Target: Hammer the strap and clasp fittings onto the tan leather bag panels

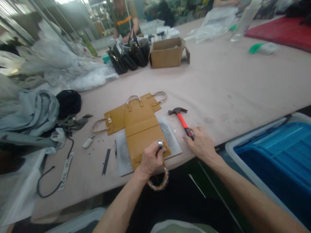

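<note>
My left hand (150,159) is closed around a shiny round-topped metal piece (160,144), whose lower part my fingers hide. It rests over the near end of a tan leather bag panel (143,129). Below that hand, a plastic-wrapped handle (159,186) hangs over the table edge. My right hand (202,142) has its fingers on the grip of a claw hammer (182,120), which lies on the table with its head pointing away. Under the panel is a speckled grey slab (175,142). Other tan pieces (116,119) with wrapped handles spread out beyond it.
A slim metal tool (116,149) and a dark flat strip (106,161) lie left of the slab. Black handbags (128,58) and a cardboard box (166,53) stand farther back, near another person. A blue bin (279,155) is at the right, and cloth (36,111) is piled left.
</note>
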